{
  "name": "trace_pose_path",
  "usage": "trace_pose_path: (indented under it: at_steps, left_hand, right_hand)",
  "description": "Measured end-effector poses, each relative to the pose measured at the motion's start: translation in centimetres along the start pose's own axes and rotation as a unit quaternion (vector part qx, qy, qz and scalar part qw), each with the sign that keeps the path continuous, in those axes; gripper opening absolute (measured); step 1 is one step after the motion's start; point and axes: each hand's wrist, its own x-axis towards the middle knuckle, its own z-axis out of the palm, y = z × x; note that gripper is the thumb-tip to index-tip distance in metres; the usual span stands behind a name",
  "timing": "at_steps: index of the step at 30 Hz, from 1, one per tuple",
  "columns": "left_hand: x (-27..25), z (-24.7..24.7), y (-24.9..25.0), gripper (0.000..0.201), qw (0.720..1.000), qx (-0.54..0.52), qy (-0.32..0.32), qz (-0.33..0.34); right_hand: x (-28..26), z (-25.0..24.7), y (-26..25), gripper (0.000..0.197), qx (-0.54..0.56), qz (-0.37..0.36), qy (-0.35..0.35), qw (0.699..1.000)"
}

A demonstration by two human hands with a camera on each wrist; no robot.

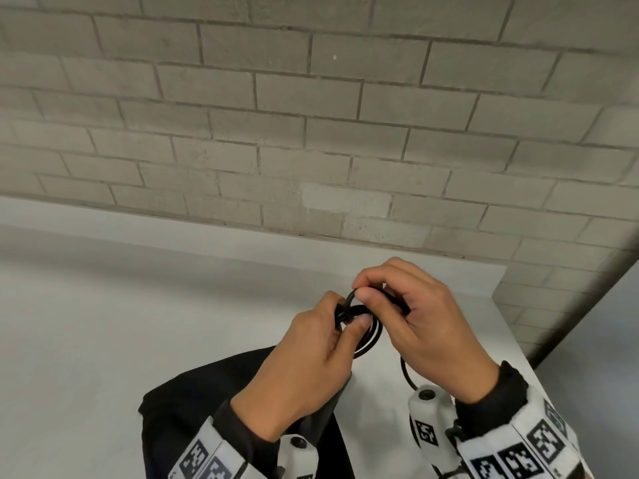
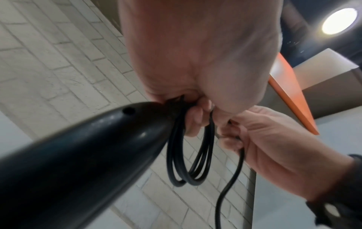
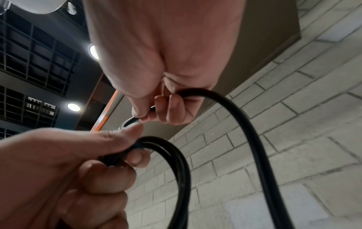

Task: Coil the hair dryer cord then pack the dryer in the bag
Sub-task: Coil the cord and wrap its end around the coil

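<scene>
**Both hands on the dryer cord, above the bag**

The left hand (image 1: 304, 368) grips a bundle of black cord (image 1: 371, 335) loops, its fingers (image 3: 109, 181) curled round the gathered strands and the thumb pressed on top. The right hand (image 1: 425, 326) pinches a further turn of the same cord between thumb and curled fingers (image 3: 172, 106), just beside the left hand, so that the two hands almost touch. From the right hand a loose length of cord hangs down in a curve.

The left wrist view shows the dark, rounded body of the hair dryer (image 2: 82, 162) close below the left hand, with the cord running from its narrow end into that grip; the head view hides it under the hand.

All this is held above the white counter (image 1: 103, 323), near its right edge. The black bag (image 1: 193, 406) lies on the counter under the left forearm, towards the near edge. A pale brick wall (image 1: 311, 115) rises behind the counter's far edge.
</scene>
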Motion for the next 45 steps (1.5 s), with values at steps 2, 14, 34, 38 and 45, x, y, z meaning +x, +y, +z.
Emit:
trace_pose_path:
  at_steps: [2, 14, 34, 38, 45]
  left_hand:
    - [-0.2, 0.1, 0.3, 0.028, 0.999, 0.025, -0.012, 0.022]
    - [-1.1, -0.2, 0.4, 0.036, 0.997, -0.019, -0.035, 0.062]
    - [-1.1, 0.0, -0.6, 0.038, 1.000, 0.002, 0.003, 0.030]
    - [-1.1, 0.1, -0.4, 0.039, 1.000, -0.005, 0.007, 0.022]
    - [-1.0, 0.4, -0.6, 0.031, 0.999, -0.015, 0.021, 0.037]
  right_hand:
    - [0.4, 0.3, 0.0, 0.007, -0.004, 0.010, -0.001, 1.000]
    - [-0.3, 1.0, 3.1, 0.007, 0.260, 0.149, -0.047, 0.953]
    - [-2.1, 0.3, 3.7, 0.011, 0.205, 0.134, -0.127, 0.961]
    - [-2.3, 0.2, 3.7, 0.016, 0.195, 0.135, -0.159, 0.958]
    - [-2.9, 1.1, 3.1, 0.020, 0.304, 0.177, -0.144, 0.925]
